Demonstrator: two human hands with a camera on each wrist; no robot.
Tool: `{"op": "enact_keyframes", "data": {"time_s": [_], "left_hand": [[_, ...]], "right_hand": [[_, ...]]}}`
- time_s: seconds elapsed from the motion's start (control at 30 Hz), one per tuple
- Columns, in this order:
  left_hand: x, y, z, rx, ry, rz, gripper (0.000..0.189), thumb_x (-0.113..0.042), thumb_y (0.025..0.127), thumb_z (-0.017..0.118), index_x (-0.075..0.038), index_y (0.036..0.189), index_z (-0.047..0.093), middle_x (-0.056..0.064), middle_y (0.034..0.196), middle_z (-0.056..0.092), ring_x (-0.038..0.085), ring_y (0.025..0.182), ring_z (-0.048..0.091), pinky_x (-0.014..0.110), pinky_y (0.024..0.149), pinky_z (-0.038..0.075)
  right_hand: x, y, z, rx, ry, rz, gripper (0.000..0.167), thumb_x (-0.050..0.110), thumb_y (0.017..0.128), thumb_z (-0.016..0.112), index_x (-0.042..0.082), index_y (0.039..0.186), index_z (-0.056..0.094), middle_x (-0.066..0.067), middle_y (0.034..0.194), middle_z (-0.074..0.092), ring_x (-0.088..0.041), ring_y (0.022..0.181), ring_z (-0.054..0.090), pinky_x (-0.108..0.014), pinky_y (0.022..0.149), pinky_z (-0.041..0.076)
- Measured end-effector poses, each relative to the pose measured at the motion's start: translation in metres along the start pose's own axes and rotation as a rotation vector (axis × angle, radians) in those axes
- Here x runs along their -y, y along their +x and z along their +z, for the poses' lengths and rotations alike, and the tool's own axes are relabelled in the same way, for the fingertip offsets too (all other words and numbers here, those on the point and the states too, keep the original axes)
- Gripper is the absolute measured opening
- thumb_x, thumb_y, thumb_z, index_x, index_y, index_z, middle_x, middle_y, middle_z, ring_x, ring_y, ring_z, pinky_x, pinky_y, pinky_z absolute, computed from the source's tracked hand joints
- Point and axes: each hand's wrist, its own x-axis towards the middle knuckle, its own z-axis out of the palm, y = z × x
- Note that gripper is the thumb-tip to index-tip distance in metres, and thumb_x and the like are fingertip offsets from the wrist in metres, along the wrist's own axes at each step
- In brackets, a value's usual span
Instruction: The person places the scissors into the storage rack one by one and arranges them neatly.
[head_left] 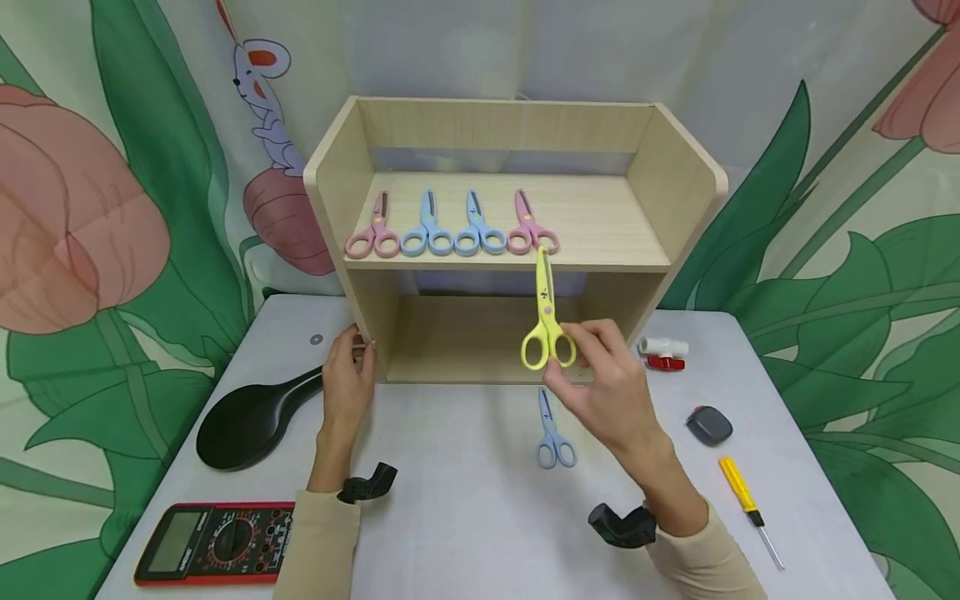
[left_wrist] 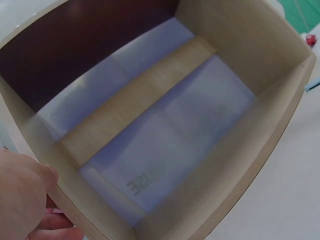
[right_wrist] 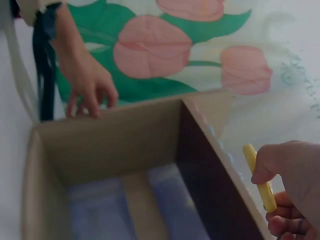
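My right hand (head_left: 611, 387) pinches yellow scissors (head_left: 545, 308) by a handle loop, blades pointing up, in front of the wooden shelf's upper board. The right wrist view shows these scissors (right_wrist: 261, 180) edge-on between thumb and fingers. With my left hand (head_left: 348, 383) I hold the lower left side panel of the shelf (head_left: 352, 304); in the left wrist view the thumb lies by the panel's front edge. Pink scissors (head_left: 378, 227), blue scissors (head_left: 428, 225), more blue scissors (head_left: 477, 225) and pink scissors (head_left: 528, 223) lie in a row on the upper board, blades toward the back.
Another pair of blue scissors (head_left: 551, 432) lies on the table before the shelf. At left are a black ladle (head_left: 243, 425), a multimeter (head_left: 217, 542) and a small washer (head_left: 317, 339). A white-and-red valve (head_left: 664, 354), a dark tape measure (head_left: 708, 425) and a yellow-handled screwdriver (head_left: 742, 492) lie at right.
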Motion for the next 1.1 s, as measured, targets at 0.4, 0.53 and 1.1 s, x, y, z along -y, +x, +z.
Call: {"op": "enact_keyframes", "data": {"time_s": [0.4,0.53,1.1], "left_hand": [[0.002,-0.003,0.006,0.002,-0.007,-0.007,0.034,-0.010,0.100,0.060,0.002,0.132,0.055,0.025,0.115,0.061,0.037,0.097,0.069,0.048,0.078,0.063],[0.002,-0.004,0.008,0.001,-0.007,0.003,0.034,-0.009,0.100,0.061,0.003,0.131,0.055,0.026,0.115,0.062,0.038,0.097,0.069,0.048,0.078,0.063],[0.003,0.000,0.000,-0.003,0.000,0.017,0.034,-0.010,0.100,0.060,0.003,0.131,0.055,0.025,0.115,0.062,0.036,0.097,0.070,0.047,0.077,0.063]], "right_hand": [[-0.040,0.078,-0.019,-0.032,-0.110,0.190,0.039,0.022,0.087,0.069,-0.009,0.111,0.070,-0.024,0.097,0.059,-0.031,0.075,0.054,-0.037,0.060,0.043],[-0.052,0.098,-0.021,0.058,-0.134,0.303,0.042,0.026,0.089,0.063,-0.008,0.113,0.070,-0.024,0.099,0.060,-0.033,0.081,0.054,-0.039,0.064,0.042],[-0.059,0.120,-0.022,0.320,-0.066,0.451,0.054,0.026,0.090,0.051,0.004,0.139,0.058,-0.018,0.123,0.055,-0.031,0.102,0.049,-0.035,0.073,0.036]]}}
